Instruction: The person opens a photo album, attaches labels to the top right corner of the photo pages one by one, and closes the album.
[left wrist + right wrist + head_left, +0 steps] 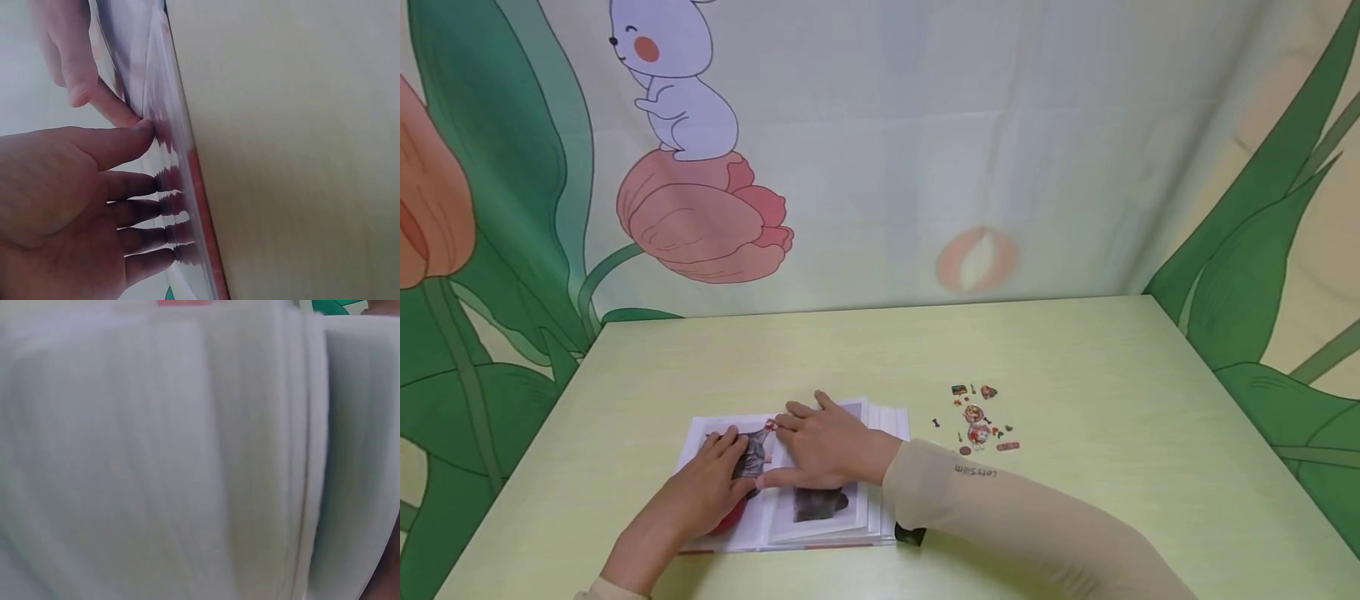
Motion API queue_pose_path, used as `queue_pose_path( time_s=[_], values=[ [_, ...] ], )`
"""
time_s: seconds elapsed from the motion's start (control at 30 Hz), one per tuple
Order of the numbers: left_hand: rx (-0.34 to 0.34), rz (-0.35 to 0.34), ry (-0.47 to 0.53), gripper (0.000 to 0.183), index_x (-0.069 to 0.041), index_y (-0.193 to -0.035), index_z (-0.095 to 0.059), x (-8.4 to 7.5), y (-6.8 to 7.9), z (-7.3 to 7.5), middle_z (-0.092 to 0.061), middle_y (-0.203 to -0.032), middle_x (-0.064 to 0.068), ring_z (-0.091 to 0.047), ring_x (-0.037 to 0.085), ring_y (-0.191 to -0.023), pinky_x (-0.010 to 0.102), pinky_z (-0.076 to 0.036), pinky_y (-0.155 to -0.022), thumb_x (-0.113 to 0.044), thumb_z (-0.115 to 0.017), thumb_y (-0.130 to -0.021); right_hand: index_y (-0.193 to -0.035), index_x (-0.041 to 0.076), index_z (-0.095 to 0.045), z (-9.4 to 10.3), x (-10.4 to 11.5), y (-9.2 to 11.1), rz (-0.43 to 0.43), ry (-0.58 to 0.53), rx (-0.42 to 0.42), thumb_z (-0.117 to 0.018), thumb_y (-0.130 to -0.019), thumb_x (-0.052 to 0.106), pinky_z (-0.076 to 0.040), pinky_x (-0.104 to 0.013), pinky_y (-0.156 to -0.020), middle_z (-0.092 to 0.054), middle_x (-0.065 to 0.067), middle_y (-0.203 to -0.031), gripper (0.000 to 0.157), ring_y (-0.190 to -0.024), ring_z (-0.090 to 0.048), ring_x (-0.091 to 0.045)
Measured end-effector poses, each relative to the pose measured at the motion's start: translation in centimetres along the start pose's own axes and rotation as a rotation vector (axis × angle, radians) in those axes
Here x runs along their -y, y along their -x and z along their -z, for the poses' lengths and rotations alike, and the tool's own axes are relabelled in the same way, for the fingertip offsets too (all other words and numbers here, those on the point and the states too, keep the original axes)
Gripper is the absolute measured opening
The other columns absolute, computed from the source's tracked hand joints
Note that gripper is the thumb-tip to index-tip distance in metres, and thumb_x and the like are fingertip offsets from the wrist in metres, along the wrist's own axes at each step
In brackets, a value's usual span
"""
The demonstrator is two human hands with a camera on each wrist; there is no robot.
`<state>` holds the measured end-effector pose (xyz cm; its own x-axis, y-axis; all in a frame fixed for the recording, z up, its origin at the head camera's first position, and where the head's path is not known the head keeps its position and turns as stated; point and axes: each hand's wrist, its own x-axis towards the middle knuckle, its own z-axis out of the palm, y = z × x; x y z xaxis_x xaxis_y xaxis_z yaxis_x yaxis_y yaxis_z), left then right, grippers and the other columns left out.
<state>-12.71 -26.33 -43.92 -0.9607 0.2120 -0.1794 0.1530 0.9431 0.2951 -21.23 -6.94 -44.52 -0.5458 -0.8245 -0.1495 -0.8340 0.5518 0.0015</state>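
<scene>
An open album with clear-sleeved pages (pixel 857 419) lies on the table. Pictures with dark shapes show on both pages. My left hand (pixel 703 492) rests on the left page, fingers straight, partly covering a picture with a red part. In the left wrist view its fingertips press the glossy sleeve. My right hand (pixel 831 443) lies across the right page near the fold, fingers spread, its thumb reaching toward my left hand. Blurred white page edges (pixel 300 456) fill the right wrist view, fanned apart.
Several small stickers or cutouts, including a doll-like figure (pixel 977 432), lie scattered to the right of the album. A black piece (pixel 910 534) pokes out at the album's lower right corner. Behind the table hangs a printed curtain (pixel 880 167).
</scene>
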Motion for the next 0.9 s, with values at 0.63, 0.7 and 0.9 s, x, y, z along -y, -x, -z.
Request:
queue_pose_path(
  time_s=[0.63, 0.7, 0.9],
  values=[
    [-0.193, -0.029, -0.036, 0.057, 0.014, -0.136, -0.057, -0.7, 0.0, 0.2, -0.046, -0.146, 0.037, -0.041, 0.052, -0.139, 0.064, -0.038, -0.111, -0.021, -0.076, -0.095, -0.156, 0.012, -0.047, 1.4, -1.8, 3.3, 0.02, -0.024, -0.091, -0.033, -0.106, 0.065, -0.033, -0.05, -0.119, -0.037, -0.006, -0.165, 0.074, -0.155, -0.026, -0.024],
    [-0.216, -0.029, -0.033, 0.059, 0.012, -0.139, -0.055, -0.9, 0.0, 0.3, -0.044, -0.149, 0.036, -0.039, 0.052, -0.141, 0.065, -0.038, -0.111, -0.021, -0.075, -0.095, -0.156, 0.012, -0.047, 1.4, -2.2, 3.7, 0.015, -0.032, -0.104, -0.036, -0.107, 0.062, -0.034, -0.049, -0.119, -0.037, -0.006, -0.165, 0.071, -0.155, -0.027, -0.024],
    [-0.33, -0.101, -0.015, 0.058, 0.008, -0.142, -0.055, -1.7, -0.2, 0.4, -0.047, -0.15, 0.031, -0.044, 0.047, -0.139, 0.064, -0.042, -0.108, -0.018, -0.076, -0.095, -0.157, 0.011, -0.046, 1.6, -3.3, 4.8, 0.008, -0.047, -0.147, -0.044, -0.108, 0.054, -0.035, -0.047, -0.118, -0.038, -0.007, -0.164, 0.065, -0.154, -0.029, -0.025]
  ],
)
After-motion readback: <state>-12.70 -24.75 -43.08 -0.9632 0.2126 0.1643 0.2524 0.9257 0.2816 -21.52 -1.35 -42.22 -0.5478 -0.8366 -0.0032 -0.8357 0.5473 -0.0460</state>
